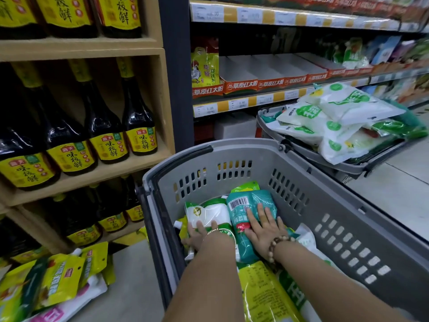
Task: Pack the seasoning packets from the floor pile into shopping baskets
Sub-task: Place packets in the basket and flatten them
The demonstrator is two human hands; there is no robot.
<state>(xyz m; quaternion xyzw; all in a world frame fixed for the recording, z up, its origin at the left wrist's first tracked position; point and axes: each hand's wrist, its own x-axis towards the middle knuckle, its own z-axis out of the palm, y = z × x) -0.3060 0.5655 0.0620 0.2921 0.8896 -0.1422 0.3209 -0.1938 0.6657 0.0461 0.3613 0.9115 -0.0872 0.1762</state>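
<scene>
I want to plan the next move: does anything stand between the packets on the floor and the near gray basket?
Nothing visible lies on the floor between the pile and the basket; only its left wall has to be cleared.

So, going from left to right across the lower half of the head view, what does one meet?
The packet pile on the floor → left hand → right hand → full basket.
</scene>
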